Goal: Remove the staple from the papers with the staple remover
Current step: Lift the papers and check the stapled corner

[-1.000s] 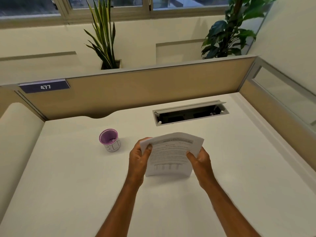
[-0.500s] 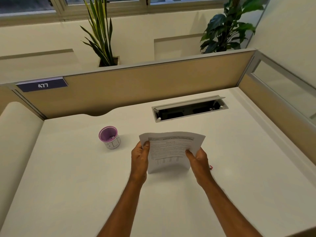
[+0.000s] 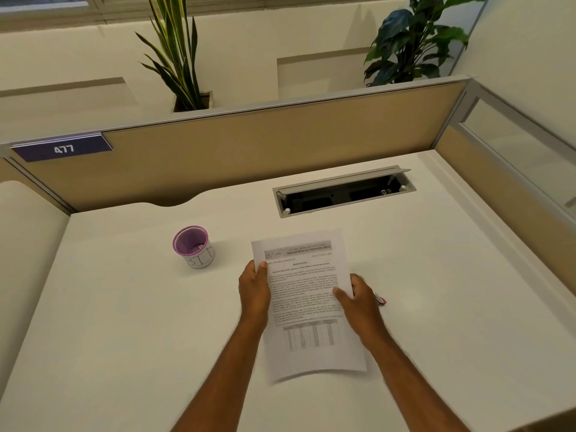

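Observation:
The printed papers (image 3: 307,304) lie nearly flat over the middle of the white desk (image 3: 124,322), text side up. My left hand (image 3: 254,289) grips their left edge, thumb on top near the upper corner. My right hand (image 3: 358,296) grips the right edge with the thumb on the page. A small pink and dark object (image 3: 381,300), possibly the staple remover, peeks out on the desk just right of my right hand. I cannot make out the staple.
A purple-rimmed cup (image 3: 194,247) with small bits inside stands left of the papers. An open cable hatch (image 3: 343,194) is set in the desk behind them. Tan partitions (image 3: 249,157) close the back and right sides.
The papers were held upright and bowed; both hands have lowered them toward me until they lie almost flat. The pink object right of my right hand has come into sight.

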`<state>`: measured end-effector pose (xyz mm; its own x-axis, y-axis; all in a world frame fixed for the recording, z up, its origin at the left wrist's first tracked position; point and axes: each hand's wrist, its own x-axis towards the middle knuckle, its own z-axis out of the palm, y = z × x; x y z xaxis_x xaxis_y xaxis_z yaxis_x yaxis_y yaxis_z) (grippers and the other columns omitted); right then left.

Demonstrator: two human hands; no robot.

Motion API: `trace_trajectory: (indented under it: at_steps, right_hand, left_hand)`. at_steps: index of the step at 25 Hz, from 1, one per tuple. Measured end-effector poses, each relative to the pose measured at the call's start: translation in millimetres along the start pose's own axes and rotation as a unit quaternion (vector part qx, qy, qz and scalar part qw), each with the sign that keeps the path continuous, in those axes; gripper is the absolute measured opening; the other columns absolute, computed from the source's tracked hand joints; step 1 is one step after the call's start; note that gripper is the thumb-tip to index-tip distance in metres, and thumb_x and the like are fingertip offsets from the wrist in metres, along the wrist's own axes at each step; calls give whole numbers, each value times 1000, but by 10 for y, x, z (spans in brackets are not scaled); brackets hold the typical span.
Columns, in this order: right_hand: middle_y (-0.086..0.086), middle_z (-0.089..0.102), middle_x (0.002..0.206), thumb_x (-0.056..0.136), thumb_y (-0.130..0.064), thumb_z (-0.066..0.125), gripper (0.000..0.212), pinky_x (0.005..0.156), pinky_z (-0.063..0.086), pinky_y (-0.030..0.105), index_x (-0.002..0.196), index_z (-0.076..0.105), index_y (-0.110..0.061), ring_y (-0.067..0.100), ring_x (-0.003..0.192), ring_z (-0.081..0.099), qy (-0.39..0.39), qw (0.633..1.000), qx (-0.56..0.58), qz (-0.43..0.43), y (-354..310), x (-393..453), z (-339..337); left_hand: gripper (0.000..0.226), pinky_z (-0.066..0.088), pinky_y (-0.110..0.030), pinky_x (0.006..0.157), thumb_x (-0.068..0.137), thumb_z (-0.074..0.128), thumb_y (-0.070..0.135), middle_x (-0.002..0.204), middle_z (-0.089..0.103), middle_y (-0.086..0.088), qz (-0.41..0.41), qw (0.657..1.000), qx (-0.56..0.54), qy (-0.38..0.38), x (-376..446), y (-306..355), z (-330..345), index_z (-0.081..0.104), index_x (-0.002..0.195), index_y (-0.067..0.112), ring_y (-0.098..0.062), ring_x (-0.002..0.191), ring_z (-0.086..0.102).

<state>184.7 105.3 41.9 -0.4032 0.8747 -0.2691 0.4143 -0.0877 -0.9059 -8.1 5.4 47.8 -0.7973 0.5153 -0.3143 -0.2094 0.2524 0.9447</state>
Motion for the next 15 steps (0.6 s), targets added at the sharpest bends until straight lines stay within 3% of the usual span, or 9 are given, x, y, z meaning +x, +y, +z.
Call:
trace_trajectory:
  at_steps: [4,7,10,13,15]
  right_hand:
    - [-5,72,102,93,-14,71,18,69,55,18,107,62,-19,11,89,71,3,997,-64,45,345,5,-4]
    - [-2,65,101,89,-13,73,25,66,48,17,109,61,-20,10,83,63,73,988,-128,47,484,45,-106]
    - [3,55,115,85,-12,77,39,73,52,31,119,58,-17,23,96,60,140,966,-218,0,586,93,-228]
    - [11,54,127,80,-18,81,52,84,53,44,126,58,-14,34,114,52,165,945,-281,30,673,184,-298]
    - [13,56,126,80,-23,79,49,88,51,46,124,60,-13,36,114,51,156,940,-297,64,736,238,-312]
  left_hand:
    - [29,61,-33,63,107,46,34,99,75,-10,-25,998,66,0,92,-393,73,62,104,10,-24,80,74]
    - [28,56,-24,59,107,46,35,96,74,-6,-31,995,90,-7,152,-562,93,61,101,11,-22,77,73]
    - [26,52,-14,50,106,47,36,90,73,0,-23,994,110,-12,191,-628,67,60,91,18,-15,72,72]
    - [28,51,-12,50,106,48,36,87,73,3,-18,992,122,-13,233,-682,40,61,92,15,-8,66,71]
    - [29,56,-17,54,106,48,35,90,74,0,-20,992,122,-18,247,-712,33,62,96,12,-13,71,72]
